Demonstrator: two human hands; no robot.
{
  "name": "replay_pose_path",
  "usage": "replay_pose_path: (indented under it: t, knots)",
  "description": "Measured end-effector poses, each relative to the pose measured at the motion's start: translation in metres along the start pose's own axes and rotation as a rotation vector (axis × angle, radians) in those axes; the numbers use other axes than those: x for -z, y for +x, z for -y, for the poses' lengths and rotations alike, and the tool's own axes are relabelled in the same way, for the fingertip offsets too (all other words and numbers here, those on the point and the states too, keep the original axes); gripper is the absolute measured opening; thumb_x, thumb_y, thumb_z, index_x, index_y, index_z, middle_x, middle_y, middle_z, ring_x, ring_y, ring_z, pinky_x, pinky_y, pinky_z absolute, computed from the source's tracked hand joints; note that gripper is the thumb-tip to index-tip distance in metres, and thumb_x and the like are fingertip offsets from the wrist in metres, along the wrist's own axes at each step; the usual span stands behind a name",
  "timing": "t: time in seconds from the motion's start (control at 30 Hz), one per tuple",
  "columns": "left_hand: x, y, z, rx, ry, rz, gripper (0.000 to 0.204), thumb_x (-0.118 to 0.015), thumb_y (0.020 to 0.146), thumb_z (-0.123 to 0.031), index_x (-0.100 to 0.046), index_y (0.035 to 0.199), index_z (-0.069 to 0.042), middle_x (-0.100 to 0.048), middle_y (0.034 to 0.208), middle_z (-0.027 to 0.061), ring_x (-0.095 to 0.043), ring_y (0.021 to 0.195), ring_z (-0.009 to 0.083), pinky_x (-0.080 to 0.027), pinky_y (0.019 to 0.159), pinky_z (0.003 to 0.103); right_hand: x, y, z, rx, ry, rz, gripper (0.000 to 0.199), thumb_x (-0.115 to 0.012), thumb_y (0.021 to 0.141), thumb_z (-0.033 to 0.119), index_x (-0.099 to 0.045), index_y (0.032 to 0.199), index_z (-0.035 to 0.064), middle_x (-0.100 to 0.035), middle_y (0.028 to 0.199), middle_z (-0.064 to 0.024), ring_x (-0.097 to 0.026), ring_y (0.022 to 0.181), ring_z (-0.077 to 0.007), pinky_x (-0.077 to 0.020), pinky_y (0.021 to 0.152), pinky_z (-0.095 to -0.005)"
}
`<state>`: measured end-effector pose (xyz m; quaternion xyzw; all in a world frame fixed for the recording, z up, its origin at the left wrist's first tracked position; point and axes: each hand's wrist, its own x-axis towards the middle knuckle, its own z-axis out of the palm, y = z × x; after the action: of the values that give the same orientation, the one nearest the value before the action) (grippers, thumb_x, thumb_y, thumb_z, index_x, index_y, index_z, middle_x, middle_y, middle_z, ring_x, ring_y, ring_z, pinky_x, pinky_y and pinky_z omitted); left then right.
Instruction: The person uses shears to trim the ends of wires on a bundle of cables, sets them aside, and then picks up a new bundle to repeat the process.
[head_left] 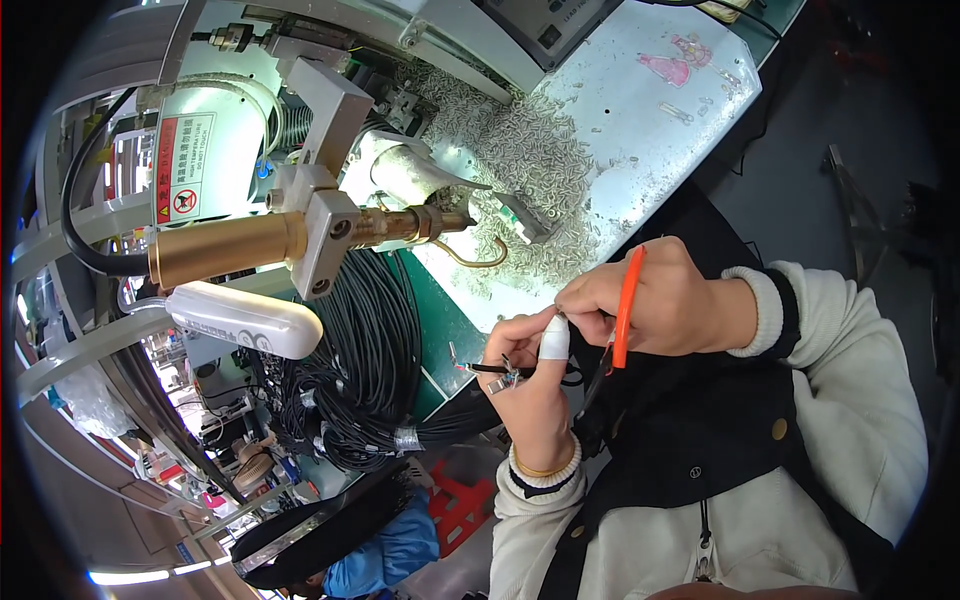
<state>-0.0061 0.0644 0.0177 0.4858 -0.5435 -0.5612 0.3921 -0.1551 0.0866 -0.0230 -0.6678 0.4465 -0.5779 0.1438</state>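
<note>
Left hand (535, 385), a white-taped finger raised, pinches a thin black cable end (487, 369), long axis pointing left toward the black cable bundle (365, 370); right hand (650, 300), touching just above, grips orange-handled snips (625, 310); brass nozzle (290, 240) overhangs the desk (640, 110), well apart.

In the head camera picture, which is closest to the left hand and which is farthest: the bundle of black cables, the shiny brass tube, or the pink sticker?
From the left hand:
1. Bundle of black cables, just beside it on the left.
2. Brass tube, higher up on the left, on the machine.
3. Pink sticker, far up on the white table, near the top.
</note>
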Motion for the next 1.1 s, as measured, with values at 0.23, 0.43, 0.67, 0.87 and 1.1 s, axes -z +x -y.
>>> replay_pose_path:
  t: [0.23,0.43,0.67,0.87,1.1]
  knots:
    - [-0.005,-0.01,0.007,-0.291,0.165,0.021,0.021,-0.058,0.074,0.006,-0.05,0.093,0.002,-0.054,0.074,0.0047,-0.052,0.068,0.0074,-0.042,0.062,0.019,0.0,0.003,0.006,-0.081,0.053,-0.005,0.017,-0.062,0.063,-0.002,-0.054,0.077,0.0043,-0.059,0.063,-0.0027,-0.054,0.046,-0.0122,-0.0405,0.042,-0.0195]
    - [0.007,-0.006,0.006,-0.011,-0.231,0.09,0.02,-0.057,0.076,0.006,-0.051,0.094,0.001,-0.053,0.073,0.0025,-0.044,0.057,0.0042,-0.033,0.05,0.015,0.002,0.006,0.001,0.006,-0.027,-0.007,0.017,-0.062,0.065,0.0,-0.055,0.08,0.0055,-0.063,0.075,-0.0046,-0.058,0.052,-0.012,-0.0395,0.041,-0.0192]
    - [0.007,-0.003,0.003,0.221,-0.373,0.069,0.018,-0.059,0.076,0.003,-0.053,0.093,0.001,-0.053,0.072,0.0012,-0.042,0.053,0.0038,-0.03,0.046,0.016,0.003,0.007,0.001,0.184,-0.171,-0.058,0.018,-0.063,0.068,0.003,-0.056,0.084,0.0065,-0.064,0.084,-0.004,-0.059,0.056,-0.0112,-0.036,0.039,-0.0178]
    - [0.0,-0.009,0.001,0.074,-0.132,-0.04,0.016,-0.061,0.074,0.002,-0.055,0.089,-0.001,-0.055,0.073,-0.0005,-0.044,0.056,0.0028,-0.031,0.048,0.015,0.006,0.007,0.001,0.213,-0.241,-0.067,0.022,-0.064,0.062,0.004,-0.056,0.083,0.0065,-0.063,0.08,-0.0031,-0.052,0.047,-0.0082,-0.0323,0.036,-0.0169]
    - [0.003,-0.009,0.003,-0.033,-0.01,0.027,0.017,-0.062,0.073,0.003,-0.055,0.088,-0.001,-0.056,0.074,0.0,-0.046,0.061,0.003,-0.033,0.052,0.014,0.008,0.005,0.002,0.253,-0.254,-0.048,0.024,-0.062,0.057,0.003,-0.055,0.08,0.0055,-0.061,0.073,-0.0021,-0.045,0.04,-0.0067,-0.0286,0.035,-0.0172]
